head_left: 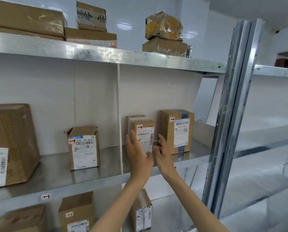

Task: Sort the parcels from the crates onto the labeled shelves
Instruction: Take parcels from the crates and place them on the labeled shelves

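A big box (11,143) at 9 o'clock is cut off by the edge. Next comes a box marked 1-3 (83,148), then a white divider (119,114). Right of it, the small parcel (143,133) stands on the middle shelf (196,159). The left hand (138,155) hides its lower left. The right hand (163,154) is at its 3 o'clock. Both hands are wide and flat; maybe they touch it, hard to tell. A taller box (177,131) stands just beside.
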